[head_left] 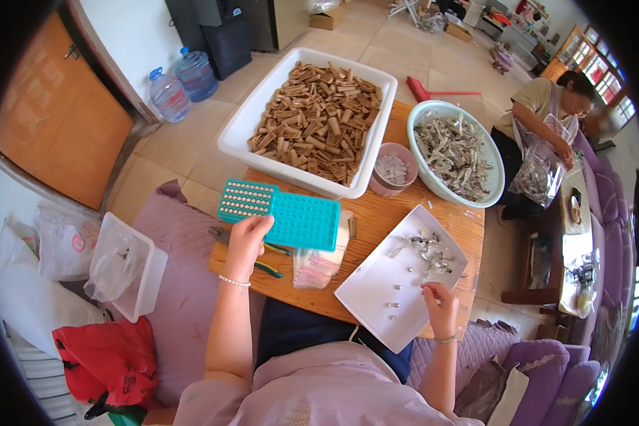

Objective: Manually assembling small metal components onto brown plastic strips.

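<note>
My left hand (246,245) is closed on the near edge of a teal grid tray (304,220), raised over the table. Small round silvery pieces fill rows of holes in its left part; the right part shows bare holes. At the right edge of a shallow white tray (368,287), my right hand (441,307) has its fingers drawn together in a pinch. Whatever lies between the fingertips is too small to make out. In that tray lie several loose small metal pieces (393,305) and a clump of clear and silvery parts (433,254).
On the wooden table (468,284) stand a large white tub of brown pieces (319,121), a pink bowl (385,186) and a pale blue basin (497,177) of silvery parts. Green-handled pliers (268,270) lie beside small plastic bags (312,273). Another person (543,128) sits at right.
</note>
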`<action>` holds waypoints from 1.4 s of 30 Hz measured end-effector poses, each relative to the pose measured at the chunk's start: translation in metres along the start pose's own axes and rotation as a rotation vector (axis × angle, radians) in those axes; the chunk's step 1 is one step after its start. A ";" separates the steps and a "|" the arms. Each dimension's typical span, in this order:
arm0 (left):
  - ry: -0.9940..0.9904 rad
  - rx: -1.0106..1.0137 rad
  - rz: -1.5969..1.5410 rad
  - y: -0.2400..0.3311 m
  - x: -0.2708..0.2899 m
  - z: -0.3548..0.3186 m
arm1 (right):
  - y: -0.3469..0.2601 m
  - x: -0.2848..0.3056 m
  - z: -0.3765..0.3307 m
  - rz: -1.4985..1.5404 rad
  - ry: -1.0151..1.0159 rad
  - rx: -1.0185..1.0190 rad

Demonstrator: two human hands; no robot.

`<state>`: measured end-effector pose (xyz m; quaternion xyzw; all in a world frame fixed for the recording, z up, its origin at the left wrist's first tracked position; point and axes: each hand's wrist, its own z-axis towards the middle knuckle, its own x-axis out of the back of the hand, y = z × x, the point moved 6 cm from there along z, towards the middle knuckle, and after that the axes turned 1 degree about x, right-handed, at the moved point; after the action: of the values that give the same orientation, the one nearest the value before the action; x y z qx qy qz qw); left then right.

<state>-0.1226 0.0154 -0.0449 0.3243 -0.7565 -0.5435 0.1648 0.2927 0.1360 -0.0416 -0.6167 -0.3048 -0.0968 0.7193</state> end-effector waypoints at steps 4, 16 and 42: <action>-0.239 0.150 0.042 -0.011 -0.054 -0.036 | -0.014 -0.039 -0.005 0.645 -0.267 -0.321; -0.172 0.036 -0.123 -0.011 -0.015 -0.039 | -0.070 -0.128 0.040 0.946 -0.385 -0.452; -0.437 -0.998 0.809 0.037 -0.098 -0.050 | -0.085 -0.127 0.029 1.008 -0.466 -0.416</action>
<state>-0.0317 0.0528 0.0174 -0.2163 -0.4925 -0.7764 0.3284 0.1388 0.1145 -0.0406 -0.8184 -0.0989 0.3369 0.4550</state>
